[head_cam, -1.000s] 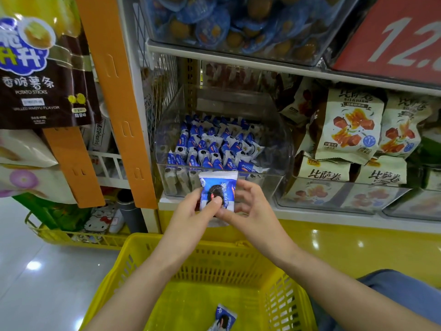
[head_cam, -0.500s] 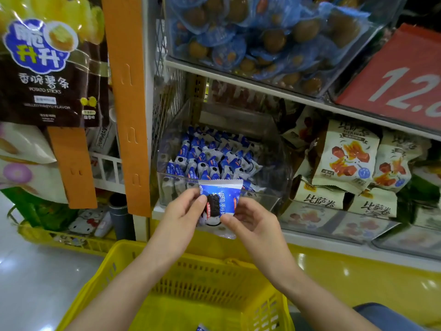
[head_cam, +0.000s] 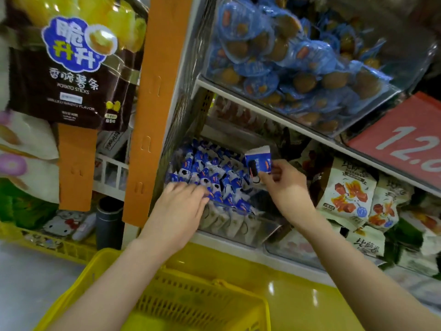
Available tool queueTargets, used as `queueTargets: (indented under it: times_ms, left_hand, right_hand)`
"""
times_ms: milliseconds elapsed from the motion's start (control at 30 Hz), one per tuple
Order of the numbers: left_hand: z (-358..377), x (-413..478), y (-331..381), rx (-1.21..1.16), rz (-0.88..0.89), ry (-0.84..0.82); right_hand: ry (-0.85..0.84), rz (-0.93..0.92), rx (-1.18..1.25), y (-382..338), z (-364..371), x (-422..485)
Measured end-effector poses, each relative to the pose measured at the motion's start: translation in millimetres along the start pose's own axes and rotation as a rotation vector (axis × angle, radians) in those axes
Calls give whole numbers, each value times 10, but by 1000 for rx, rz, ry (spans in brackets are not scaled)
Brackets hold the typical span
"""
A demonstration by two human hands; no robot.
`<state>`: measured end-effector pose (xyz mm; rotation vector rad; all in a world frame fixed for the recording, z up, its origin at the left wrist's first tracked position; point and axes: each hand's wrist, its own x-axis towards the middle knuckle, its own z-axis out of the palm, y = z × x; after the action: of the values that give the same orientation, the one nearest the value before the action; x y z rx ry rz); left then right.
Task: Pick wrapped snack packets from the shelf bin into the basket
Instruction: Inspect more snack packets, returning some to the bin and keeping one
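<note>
Picking step: the right hand (head_cam: 286,187) pinches a packet (head_cam: 259,161) over the bin (head_cam: 238,223), the left hand (head_cam: 181,206) rests with loose fingers (head_cam: 199,192) on others, and next the packet should go down into the basket (head_cam: 195,302).

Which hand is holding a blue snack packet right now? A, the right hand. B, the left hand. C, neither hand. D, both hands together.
A: the right hand pinches the blue packet above the clear bin, while the left hand only lies on the packets in it.
</note>
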<state>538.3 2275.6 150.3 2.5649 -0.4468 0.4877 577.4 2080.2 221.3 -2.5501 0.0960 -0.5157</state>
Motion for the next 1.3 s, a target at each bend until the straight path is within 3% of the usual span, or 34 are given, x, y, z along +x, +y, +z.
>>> queueTargets:
  times_ms: [100, 200, 433, 700, 833, 1033, 1300]
  left_hand:
    - [29, -10, -38, -1, 25, 1]
    - [33, -15, -52, -27, 25, 16]
    - [51, -26, -50, -86, 14, 55]
    - [67, 1, -55, -111, 0, 58]
    - [66, -2, -49, -107, 1, 52]
    - [63, -14, -51, -103, 13, 52]
    - [55, -10, -51, -89, 23, 44]
  right_hand:
    - [-67, -55, -343, 19, 86, 224]
    - [-170, -93, -499, 79, 97, 277]
    - [-371, 123, -636, 11, 334, 283]
    - [-491, 251, -801, -81, 274, 382]
    - [-514, 268, -788, -34, 354, 392]
    - [-473, 287, -493, 138, 423, 461]
    - [-591, 259, -590, 159, 472, 469]
